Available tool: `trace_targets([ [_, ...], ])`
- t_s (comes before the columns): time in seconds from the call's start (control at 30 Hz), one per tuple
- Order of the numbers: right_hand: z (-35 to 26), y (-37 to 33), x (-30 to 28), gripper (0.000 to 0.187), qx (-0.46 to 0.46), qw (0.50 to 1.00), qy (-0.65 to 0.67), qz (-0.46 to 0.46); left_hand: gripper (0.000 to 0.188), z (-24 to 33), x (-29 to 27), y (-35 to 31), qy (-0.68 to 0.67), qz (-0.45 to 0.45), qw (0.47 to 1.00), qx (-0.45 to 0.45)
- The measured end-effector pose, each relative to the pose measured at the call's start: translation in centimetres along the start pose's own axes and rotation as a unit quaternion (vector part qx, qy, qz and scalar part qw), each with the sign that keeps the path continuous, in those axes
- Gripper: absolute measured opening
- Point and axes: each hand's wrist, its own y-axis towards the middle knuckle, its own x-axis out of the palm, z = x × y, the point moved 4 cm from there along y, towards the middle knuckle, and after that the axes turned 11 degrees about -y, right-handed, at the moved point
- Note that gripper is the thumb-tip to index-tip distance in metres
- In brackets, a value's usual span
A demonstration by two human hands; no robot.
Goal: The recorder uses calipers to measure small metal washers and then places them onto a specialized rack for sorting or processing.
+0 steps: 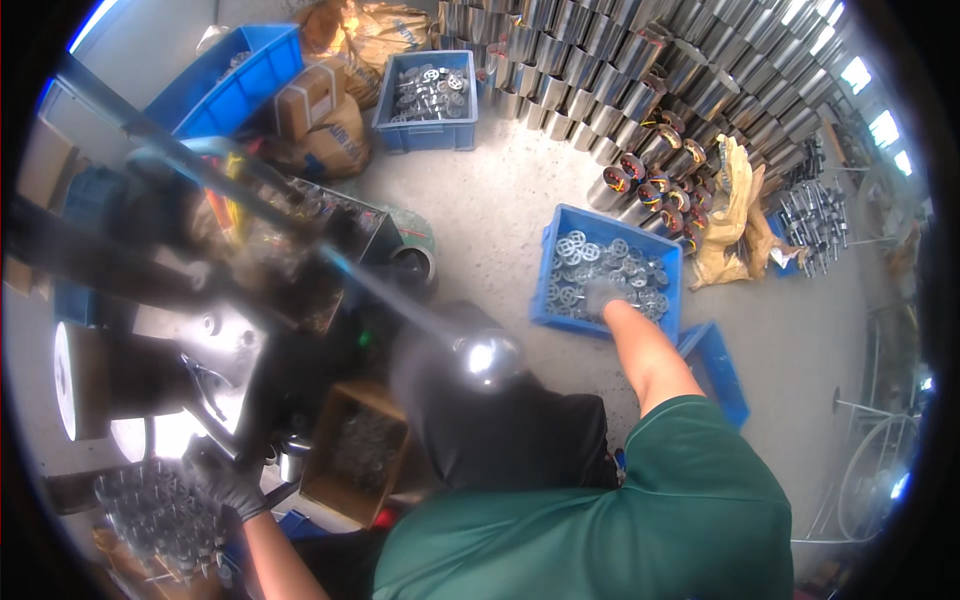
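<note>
My right hand [600,292], in a pale glove and blurred by motion, reaches into a blue bin [548,262] on the floor full of round metal wheel-shaped parts [610,265]. Whether its fingers hold a part cannot be made out. My left hand [222,478], in a black glove, rests at the lower left beside a cluster of several small metal cylinders [150,510], near the base of a dark press machine [250,330]. A long lever with a shiny ball knob [485,358] juts out over my lap.
Rows of shiny metal cans [640,70] fill the far floor. A second blue bin of parts [428,95], an empty blue crate [235,80], brown sacks [330,110], a cardboard box [355,455] and a blue lid [718,370] stand around.
</note>
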Motion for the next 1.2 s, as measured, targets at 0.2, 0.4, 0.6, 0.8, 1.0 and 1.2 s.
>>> trace_targets([
  [0.2,-0.8,2.5,4.2,0.037,0.069,0.994,0.076,0.038,0.018,0.5,-0.3,0.1,0.047,0.006,0.998,0.031],
  [0.4,-1.3,3.1,4.6,0.037,0.083,0.991,0.107,0.006,0.012,-0.2,-0.7,0.4,0.079,0.003,0.996,0.049],
  [0.6,-1.6,2.7,4.6,0.037,0.076,0.991,0.111,0.003,0.011,-2.1,-0.4,0.4,-0.018,0.033,0.999,0.009],
  [0.8,-1.3,2.7,4.5,0.039,0.044,0.992,0.117,0.028,0.01,-1.1,-0.2,0.1,0.005,0.038,0.999,0.028],
  [1.0,-1.5,2.1,3.7,0.037,0.011,0.993,0.086,0.086,0.01,-0.2,-0.5,0.4,-0.012,0.046,0.999,0.024],
  [1.2,2.2,0.1,-2.7,0.044,0.001,0.962,0.192,0.195,0.009,0.1,0.0,0.2,0.026,0.038,0.998,0.038],
])
